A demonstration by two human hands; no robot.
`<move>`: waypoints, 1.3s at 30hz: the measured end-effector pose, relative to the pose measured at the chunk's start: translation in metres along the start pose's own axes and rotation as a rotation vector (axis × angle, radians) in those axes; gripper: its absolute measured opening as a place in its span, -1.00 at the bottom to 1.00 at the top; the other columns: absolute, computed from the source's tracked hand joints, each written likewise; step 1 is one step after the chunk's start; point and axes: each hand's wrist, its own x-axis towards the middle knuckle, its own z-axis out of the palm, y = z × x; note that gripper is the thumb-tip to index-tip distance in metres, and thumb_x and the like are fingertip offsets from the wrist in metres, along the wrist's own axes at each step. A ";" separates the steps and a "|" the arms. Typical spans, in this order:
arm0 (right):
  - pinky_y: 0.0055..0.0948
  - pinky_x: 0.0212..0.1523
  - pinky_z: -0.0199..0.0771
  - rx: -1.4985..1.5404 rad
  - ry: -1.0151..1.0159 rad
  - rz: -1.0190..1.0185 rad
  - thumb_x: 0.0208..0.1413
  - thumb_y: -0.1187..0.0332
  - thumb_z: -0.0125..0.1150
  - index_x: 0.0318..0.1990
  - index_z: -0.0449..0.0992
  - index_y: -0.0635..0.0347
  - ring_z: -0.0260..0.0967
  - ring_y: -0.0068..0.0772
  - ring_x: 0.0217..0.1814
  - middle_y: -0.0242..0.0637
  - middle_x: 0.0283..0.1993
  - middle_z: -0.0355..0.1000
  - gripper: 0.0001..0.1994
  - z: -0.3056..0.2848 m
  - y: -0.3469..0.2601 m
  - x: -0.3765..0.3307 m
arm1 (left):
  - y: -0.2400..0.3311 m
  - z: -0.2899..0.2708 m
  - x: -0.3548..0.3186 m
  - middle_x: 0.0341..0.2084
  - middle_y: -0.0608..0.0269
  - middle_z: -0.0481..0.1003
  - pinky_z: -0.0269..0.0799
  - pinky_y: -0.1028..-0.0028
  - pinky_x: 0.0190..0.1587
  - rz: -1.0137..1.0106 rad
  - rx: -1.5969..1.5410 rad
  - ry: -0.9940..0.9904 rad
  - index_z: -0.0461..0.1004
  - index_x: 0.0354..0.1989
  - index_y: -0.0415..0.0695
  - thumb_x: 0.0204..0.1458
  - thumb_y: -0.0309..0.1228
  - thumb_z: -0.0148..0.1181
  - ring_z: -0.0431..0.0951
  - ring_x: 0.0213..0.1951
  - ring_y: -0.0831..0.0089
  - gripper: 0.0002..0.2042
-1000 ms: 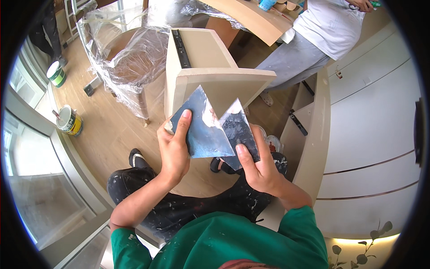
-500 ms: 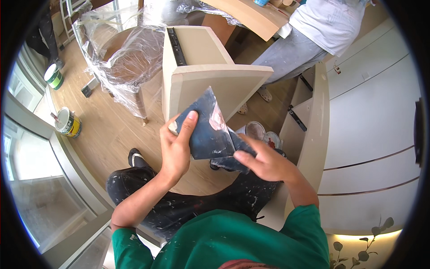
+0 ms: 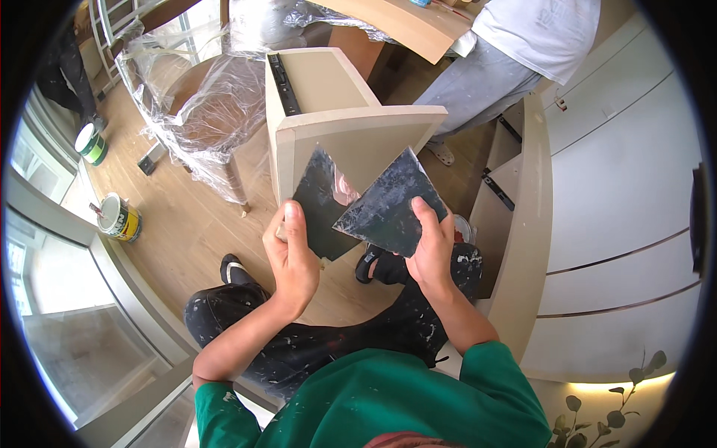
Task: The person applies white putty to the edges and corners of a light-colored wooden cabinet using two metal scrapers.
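My left hand (image 3: pixel 293 257) grips a dark, flat putty knife (image 3: pixel 317 213), thumb on its face; a smear of pinkish filler (image 3: pixel 344 191) clings near its edge. In my right hand (image 3: pixel 435 250) is a second dark putty knife (image 3: pixel 392 205) with a scuffed, whitish-marked blade, the thumb pressed on its face. The right blade's left corner overlaps the edge of the left one; whether they touch I cannot tell. Just beyond both blades stands a cream drawer (image 3: pixel 358 138) with its front panel facing me and a black runner (image 3: pixel 284 84) along its side.
A chair wrapped in clear plastic (image 3: pixel 213 112) stands beyond on the left. Two paint buckets, one yellow and black (image 3: pixel 119 218) and one green and white (image 3: pixel 91 145), are on the wooden floor. A person in a white shirt (image 3: pixel 538 33) stands far right, near white cabinet fronts (image 3: pixel 612 172).
The right putty knife has come up from under the left one and turned, showing its broad face. The left blade has tilted and its face looks darker. My view has shifted slightly.
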 end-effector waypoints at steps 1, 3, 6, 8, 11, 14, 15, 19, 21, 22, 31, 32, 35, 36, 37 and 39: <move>-0.44 -0.71 0.40 0.004 0.011 -0.001 0.26 0.35 0.10 -0.15 0.47 0.27 0.49 -0.44 -0.52 -0.28 -0.33 0.52 -0.84 0.000 0.000 0.001 | 0.007 0.009 0.001 -0.58 0.58 0.07 -0.09 0.56 -0.48 0.062 0.049 0.027 0.19 -0.53 -0.13 0.40 -0.24 -0.12 0.00 -0.48 0.73 -0.60; -0.43 -0.62 0.46 0.018 0.031 0.010 0.26 0.36 0.11 -0.16 0.49 0.26 0.51 -0.44 -0.47 -0.28 -0.30 0.53 -0.85 0.003 -0.003 0.002 | 0.006 0.011 -0.008 -0.60 0.54 0.10 -0.05 0.54 -0.49 -0.005 0.090 -0.059 0.22 -0.53 -0.18 0.39 -0.27 -0.11 0.04 -0.49 0.71 -0.61; -0.39 -0.25 0.57 0.159 0.053 0.067 0.22 0.39 0.14 -0.09 0.52 0.27 0.54 -0.41 -0.25 -0.27 -0.22 0.55 -0.82 0.009 -0.017 0.005 | -0.003 0.009 -0.021 -0.64 0.35 0.18 0.11 0.47 -0.47 0.017 0.194 -0.212 0.28 -0.53 -0.26 0.37 -0.33 -0.08 0.15 -0.49 0.59 -0.62; -0.23 0.16 0.44 0.262 -0.152 0.172 0.26 0.34 0.06 0.08 0.46 0.31 0.50 -0.26 0.06 -0.16 0.02 0.53 -0.68 -0.012 -0.033 0.019 | -0.004 0.012 -0.021 -0.65 0.31 0.19 0.14 0.44 -0.47 0.054 0.193 -0.276 0.29 -0.53 -0.27 0.37 -0.34 -0.08 0.16 -0.51 0.54 -0.63; -0.07 0.41 0.14 0.415 -0.187 0.104 0.24 0.32 0.01 0.27 0.26 0.37 0.22 -0.10 0.38 -0.06 0.30 0.31 -0.52 -0.012 -0.070 0.016 | -0.029 0.008 -0.007 -0.65 0.30 0.32 0.21 0.44 -0.49 -0.244 0.037 -0.305 0.34 -0.50 -0.24 0.40 -0.22 -0.14 0.23 -0.55 0.52 -0.57; 0.08 0.44 0.07 0.108 -0.210 -0.173 0.08 0.37 0.04 0.31 0.21 0.35 0.18 0.04 0.39 -0.08 0.29 0.28 -0.41 -0.038 -0.074 0.009 | -0.014 0.011 0.012 -0.47 0.24 0.51 0.43 0.45 -0.62 -0.718 -0.402 -0.299 0.44 -0.22 -0.19 0.38 -0.04 -0.15 0.55 -0.48 0.48 -0.57; 0.08 0.40 0.16 -0.065 -0.241 -0.310 0.08 0.40 0.03 0.28 0.26 0.34 0.22 0.04 0.34 -0.08 0.25 0.31 -0.45 -0.040 -0.068 -0.001 | -0.012 0.011 0.016 -0.42 0.20 0.53 0.45 0.43 -0.64 -0.815 -0.485 -0.302 0.44 -0.15 -0.19 0.36 -0.02 -0.14 0.59 -0.46 0.45 -0.57; 0.14 0.31 0.35 -0.696 -0.894 -1.025 0.03 0.46 0.26 0.09 0.46 0.03 0.33 -0.05 0.21 -0.12 0.09 0.35 -0.59 -0.011 -0.063 -0.009 | 0.003 0.011 0.016 -0.12 0.17 0.55 0.62 0.33 -0.22 -1.004 -0.776 -0.315 0.38 0.12 -0.17 0.32 0.02 -0.07 0.63 -0.16 0.41 -0.51; 0.19 0.34 0.31 -0.805 -1.007 -1.127 -0.04 0.40 0.42 0.02 0.50 -0.15 0.31 -0.11 0.23 -0.17 0.10 0.34 -0.58 -0.002 -0.050 -0.019 | -0.002 0.008 0.013 -0.01 0.15 0.54 0.50 0.24 0.14 -0.985 -0.872 -0.366 0.36 0.19 -0.16 0.30 -0.02 0.02 0.58 0.02 0.30 -0.51; 0.20 0.36 0.28 -0.866 -0.982 -1.163 -0.07 0.35 0.46 0.02 0.51 -0.22 0.30 -0.12 0.24 -0.20 0.12 0.33 -0.56 -0.003 -0.043 -0.023 | -0.003 0.008 0.012 -0.02 0.15 0.54 0.51 0.25 0.13 -0.954 -0.832 -0.337 0.36 0.17 -0.15 0.29 -0.04 0.03 0.58 0.01 0.31 -0.54; 0.11 0.38 0.22 -1.527 -0.925 -0.993 0.00 0.58 0.21 0.09 0.52 -0.09 0.33 -0.11 0.20 -0.22 0.12 0.34 -0.54 -0.040 -0.071 0.041 | 0.014 0.008 0.011 -0.20 0.21 0.59 0.63 0.35 -0.13 -0.792 -0.654 -0.251 0.45 0.03 -0.18 0.26 -0.24 0.16 0.65 -0.23 0.45 -0.70; 0.11 0.38 0.22 -1.512 -0.916 -0.988 0.01 0.58 0.21 0.09 0.52 -0.09 0.33 -0.12 0.20 -0.22 0.12 0.35 -0.54 -0.043 -0.079 0.045 | 0.019 0.006 0.013 -0.22 0.22 0.59 0.63 0.37 -0.14 -0.757 -0.632 -0.280 0.46 0.00 -0.19 0.26 -0.24 0.16 0.65 -0.24 0.46 -0.71; 0.11 0.38 0.22 -1.476 -0.905 -0.989 0.01 0.53 0.19 0.10 0.52 -0.10 0.34 -0.15 0.18 -0.24 0.09 0.36 -0.55 -0.037 -0.112 0.049 | 0.023 0.003 0.022 -0.35 0.25 0.59 0.60 0.48 -0.28 -0.598 -0.396 -0.287 0.55 -0.13 -0.26 0.28 -0.29 0.14 0.62 -0.35 0.56 -0.75; 0.11 0.38 0.22 -1.494 -0.970 -1.016 0.03 0.52 0.18 0.09 0.52 -0.11 0.34 -0.16 0.18 -0.25 0.09 0.36 -0.57 -0.024 -0.122 0.047 | 0.024 0.003 0.024 -0.37 0.24 0.59 0.59 0.51 -0.31 -0.591 -0.347 -0.289 0.55 -0.14 -0.28 0.29 -0.30 0.13 0.61 -0.37 0.56 -0.75; 0.11 0.37 0.22 -1.510 -1.031 -1.049 0.04 0.50 0.17 0.08 0.52 -0.12 0.34 -0.17 0.17 -0.25 0.09 0.36 -0.58 -0.009 -0.129 0.044 | 0.023 0.004 0.023 -0.37 0.23 0.59 0.59 0.51 -0.32 -0.556 -0.322 -0.278 0.55 -0.14 -0.29 0.29 -0.30 0.13 0.61 -0.38 0.56 -0.75; 0.11 0.36 0.23 -1.585 -1.148 -1.120 0.07 0.43 0.13 0.06 0.52 -0.13 0.34 -0.20 0.17 -0.28 0.08 0.36 -0.63 0.014 -0.133 0.035 | 0.018 0.009 0.019 -0.38 0.22 0.59 0.58 0.53 -0.35 -0.492 -0.271 -0.265 0.54 -0.14 -0.30 0.29 -0.30 0.13 0.61 -0.41 0.55 -0.74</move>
